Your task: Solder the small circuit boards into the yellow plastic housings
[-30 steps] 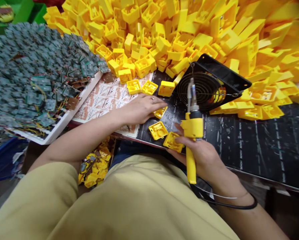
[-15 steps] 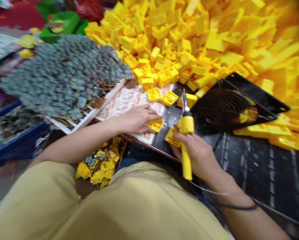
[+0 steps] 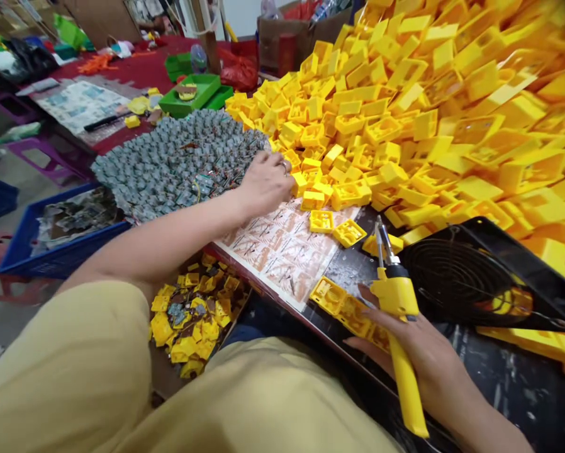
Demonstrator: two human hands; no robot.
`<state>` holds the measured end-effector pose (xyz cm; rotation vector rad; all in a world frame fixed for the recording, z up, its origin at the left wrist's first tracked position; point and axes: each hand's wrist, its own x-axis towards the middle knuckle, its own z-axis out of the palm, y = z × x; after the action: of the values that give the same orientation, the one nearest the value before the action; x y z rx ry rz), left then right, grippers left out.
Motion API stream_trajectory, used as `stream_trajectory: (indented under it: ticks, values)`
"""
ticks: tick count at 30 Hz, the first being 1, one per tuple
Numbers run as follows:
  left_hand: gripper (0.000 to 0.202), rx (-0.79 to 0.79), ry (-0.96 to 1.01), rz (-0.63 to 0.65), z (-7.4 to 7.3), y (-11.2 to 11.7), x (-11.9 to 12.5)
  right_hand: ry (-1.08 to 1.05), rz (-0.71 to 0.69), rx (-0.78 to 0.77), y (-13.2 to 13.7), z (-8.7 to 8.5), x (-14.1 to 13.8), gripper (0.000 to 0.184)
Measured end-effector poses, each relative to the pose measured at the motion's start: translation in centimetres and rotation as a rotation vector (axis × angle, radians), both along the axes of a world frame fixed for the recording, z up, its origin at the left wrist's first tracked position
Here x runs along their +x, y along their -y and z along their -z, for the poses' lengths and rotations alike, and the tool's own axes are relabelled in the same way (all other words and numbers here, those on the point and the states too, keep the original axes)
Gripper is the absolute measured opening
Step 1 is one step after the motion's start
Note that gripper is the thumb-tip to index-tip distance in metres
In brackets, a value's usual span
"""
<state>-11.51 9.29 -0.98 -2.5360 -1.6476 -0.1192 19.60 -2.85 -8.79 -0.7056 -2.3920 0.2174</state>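
Observation:
My right hand (image 3: 417,355) is closed around a yellow soldering iron (image 3: 399,327), tip pointing away from me. Its fingertips rest by several yellow plastic housings (image 3: 343,307) lined up at the near table edge. My left hand (image 3: 265,182) reaches out to the border between the grey pile of small circuit boards (image 3: 173,163) and the big heap of yellow housings (image 3: 405,113). Its fingers curl down onto the parts there; what they hold is hidden. A ring shows on one finger.
A black fan (image 3: 471,277) lies on the dark table at the right. A printed paper sheet (image 3: 282,245) covers the table in front of me. A box of yellow scraps (image 3: 192,314) sits below the edge. A blue crate (image 3: 51,233) and green trays (image 3: 192,91) are at the left.
My left hand left the housings near the table edge and reached forward to the piles. The view lifted, and my right hand with the iron stayed by the near housings.

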Motion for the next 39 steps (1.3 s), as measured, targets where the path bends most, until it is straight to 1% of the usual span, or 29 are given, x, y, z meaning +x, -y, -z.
stream_trajectory:
  ticks: [2,3,5,7,9,11,13,15,16,17,20,22,24,26,28,29,33,36,38,39]
  values:
    - [0.016,-0.009,-0.141,-0.013,0.5,-3.0,-0.4,-0.033,0.032,0.020,0.0,-0.3,0.2,0.035]
    - [0.018,-0.018,-0.218,-0.021,1.0,-4.0,-0.3,-0.037,0.052,0.020,0.1,-0.3,0.3,0.035]
    - [0.022,-0.037,-0.328,-0.021,1.8,-5.3,-0.1,-0.022,0.095,0.007,0.2,0.0,0.9,0.035]
    - [0.018,-0.038,-0.366,0.006,1.8,-5.7,-0.1,-0.009,0.144,0.008,0.4,0.4,1.5,0.033]
    - [0.017,-0.025,-0.392,0.035,0.9,-5.7,-0.8,-0.004,0.184,0.029,0.5,0.6,2.0,0.030]
    - [0.019,-0.012,-0.393,0.038,-0.4,-5.8,-1.7,0.002,0.212,0.035,0.5,0.7,2.3,0.029]
    - [0.023,-0.006,-0.332,-0.016,-1.5,-6.0,-2.6,0.001,0.233,0.027,0.5,0.8,2.2,0.030]
    - [0.026,-0.003,-0.259,-0.063,-1.8,-5.9,-2.8,-0.039,0.255,0.038,0.7,1.1,1.7,0.030]
    - [0.026,-0.005,-0.244,-0.056,-1.6,-5.8,-2.6,-0.051,0.261,0.024,0.7,1.1,1.4,0.031]
    - [0.026,-0.011,-0.260,-0.019,-1.2,-5.5,-2.3,-0.060,0.264,-0.002,0.9,1.1,1.1,0.032]
    - [0.028,-0.027,-0.389,0.112,0.8,-4.6,-1.0,-0.047,0.248,-0.081,1.2,0.6,0.1,0.033]
    - [0.029,-0.011,-0.436,0.124,2.0,-4.1,-0.2,-0.048,0.229,-0.067,1.2,0.1,-0.4,0.031]
    - [0.028,0.006,-0.439,0.129,2.5,-4.1,0.1,-0.042,0.217,-0.044,1.2,-0.2,-0.8,0.029]
    - [0.027,0.008,-0.438,0.140,2.3,-4.4,-0.1,-0.032,0.216,-0.036,1.1,-0.1,-1.0,0.028]
    - [0.025,0.008,-0.383,0.117,1.7,-5.0,-0.8,-0.027,0.215,-0.035,0.9,0.0,-1.1,0.028]
    - [0.024,0.002,-0.307,0.089,1.3,-5.4,-1.2,-0.027,0.215,-0.039,0.9,0.1,-1.1,0.028]
    - [0.023,-0.005,0.096,-0.011,-0.2,-6.4,-3.3,-0.033,0.221,-0.048,0.9,0.2,-1.3,0.035]
    - [0.026,0.099,0.352,-0.113,-0.9,-6.6,-4.3,-0.017,0.189,-0.040,1.0,0.2,-1.9,0.041]
    - [0.026,0.138,0.432,-0.176,-1.3,-6.5,-4.7,0.003,0.154,-0.044,0.9,0.2,-2.6,0.043]
    - [0.026,0.127,0.408,-0.189,-1.4,-6.4,-4.7,0.012,0.141,-0.047,0.9,0.2,-2.9,0.044]
